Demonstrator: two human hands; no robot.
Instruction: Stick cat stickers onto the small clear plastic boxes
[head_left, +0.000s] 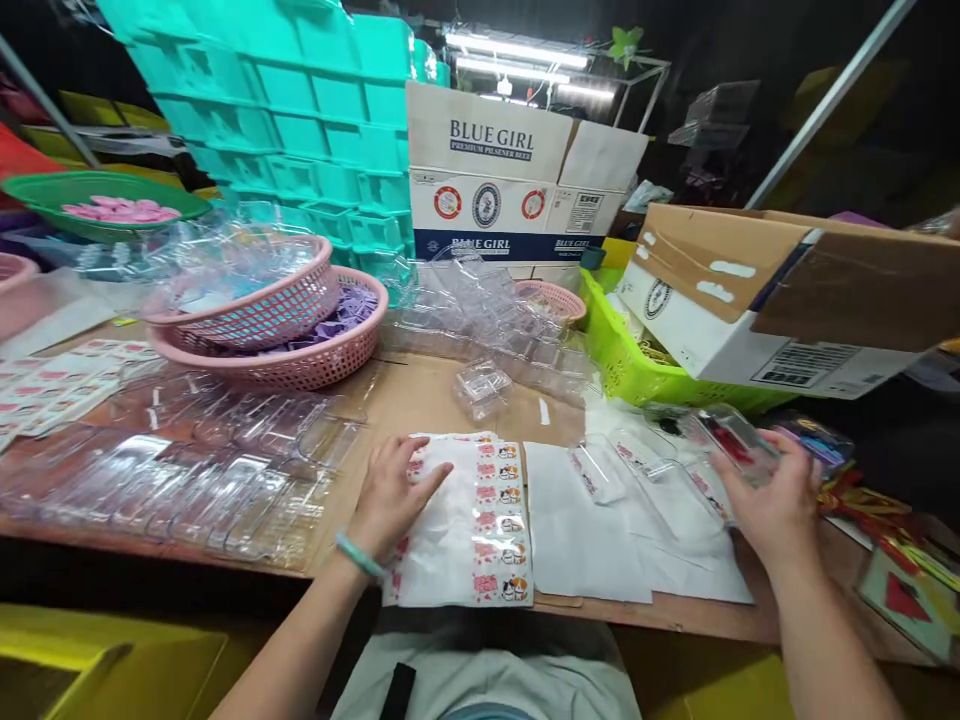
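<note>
My left hand (394,495), a pale green bangle on its wrist, lies over the left side of a white sticker sheet (446,545) with its fingers apart. Cat-and-pink-lettering stickers run down the sheet's right edge. My right hand (776,500) grips a small clear plastic box (731,440) with something red and dark in it; I cannot make out what. Below and left of that hand, clear plastic boxes (598,472) bearing pink stickers rest on white paper sheets (585,550). Another clear plastic piece (482,388) lies beyond the sticker sheet.
Rows of clear plastic trays (165,490) cover the table's left. Pink baskets (300,365) stand behind them, before stacked turquoise crates (315,120). More clear packaging (487,310) is heaped at the back. A lime basket (615,350) and a tilted carton (697,290) stand right.
</note>
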